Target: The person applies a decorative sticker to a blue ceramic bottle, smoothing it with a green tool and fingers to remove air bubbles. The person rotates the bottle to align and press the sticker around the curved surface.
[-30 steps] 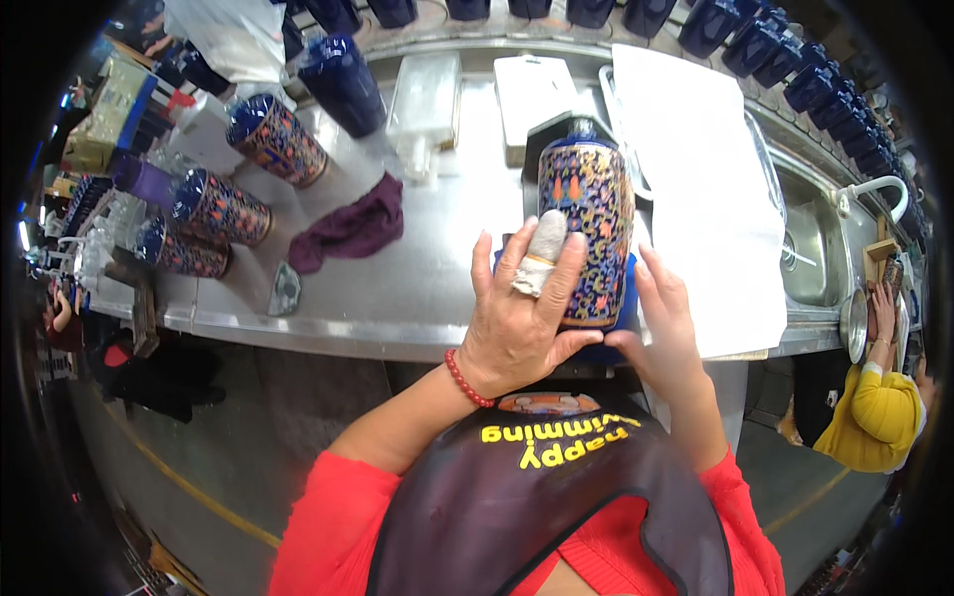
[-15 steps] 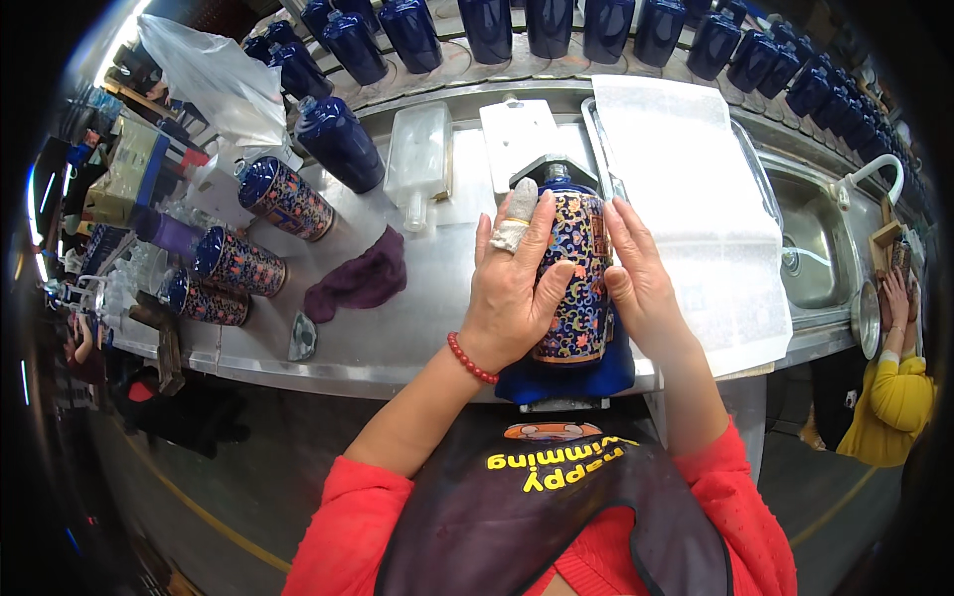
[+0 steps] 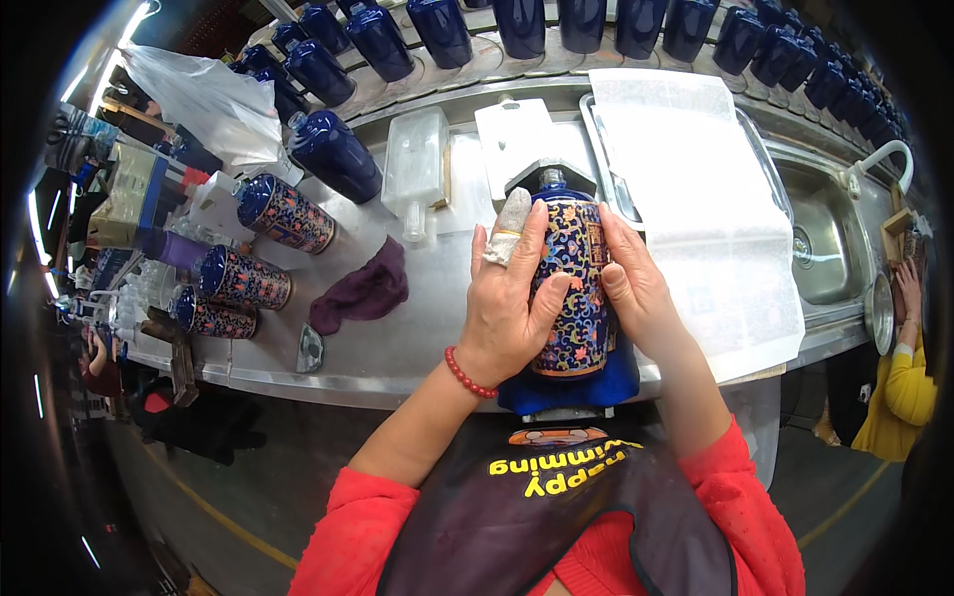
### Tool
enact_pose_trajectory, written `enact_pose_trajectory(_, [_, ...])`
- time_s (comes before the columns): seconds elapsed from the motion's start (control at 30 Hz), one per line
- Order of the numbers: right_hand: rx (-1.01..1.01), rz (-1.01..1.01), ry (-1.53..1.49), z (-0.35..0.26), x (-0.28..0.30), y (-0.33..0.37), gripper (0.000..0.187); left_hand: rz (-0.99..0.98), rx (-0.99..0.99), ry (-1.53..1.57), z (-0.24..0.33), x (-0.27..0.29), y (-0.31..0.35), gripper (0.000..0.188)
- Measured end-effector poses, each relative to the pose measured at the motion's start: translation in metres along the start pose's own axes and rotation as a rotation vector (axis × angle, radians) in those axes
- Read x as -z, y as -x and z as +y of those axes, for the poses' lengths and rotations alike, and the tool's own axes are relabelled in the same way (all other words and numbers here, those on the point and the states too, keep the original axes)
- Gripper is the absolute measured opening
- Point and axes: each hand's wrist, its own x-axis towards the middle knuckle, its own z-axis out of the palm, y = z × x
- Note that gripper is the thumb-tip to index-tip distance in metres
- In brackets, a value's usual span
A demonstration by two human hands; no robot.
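One blue bottle with a flower pattern lies right between the two hands, its neck pointing away from the person and its bottom end toward the person. The left grip is on its left side and the right grip is on its right side. Both are wide open, fingers long and straight, not curled round it. They touch the bottle's sides, and the left thumb lies over its front. One left finger wears a grey cover.

Under the bottle is one bright blue cloth. On the bench, to the left, I count three more bottles with flowers, one plain blue bottle, one clear bottle lying flat, one purple cloth and one small grey block. To the right are one big white sheet and one sink. Behind stand lots of plain blue bottles in a row, too many to count
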Motion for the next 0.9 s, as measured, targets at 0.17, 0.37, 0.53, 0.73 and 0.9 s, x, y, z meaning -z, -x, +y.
enact_pose_trajectory(0.17, [-0.027,-0.025,-0.031,0.015,-0.001,0.007,0.074,-0.001,-0.004,-0.013,0.001,0.000,0.000,0.068])
enact_pose_trajectory(0.37, [-0.053,0.059,-0.018,0.008,0.011,0.001,0.062,0.015,0.015,-0.002,0.001,-0.002,-0.001,0.068])
enact_pose_trajectory(0.53, [-0.244,0.268,0.104,-0.042,0.039,-0.006,0.019,0.097,-0.075,-0.043,-0.004,-0.007,-0.001,0.068])
enact_pose_trajectory(0.73, [-0.072,0.096,0.016,-0.034,0.015,-0.003,0.017,0.082,-0.042,-0.022,-0.003,-0.005,-0.001,0.066])
enact_pose_trajectory(0.9, [-0.287,0.243,-0.249,-0.015,0.015,0.018,0.019,0.085,-0.038,0.040,-0.005,-0.008,0.000,0.067])
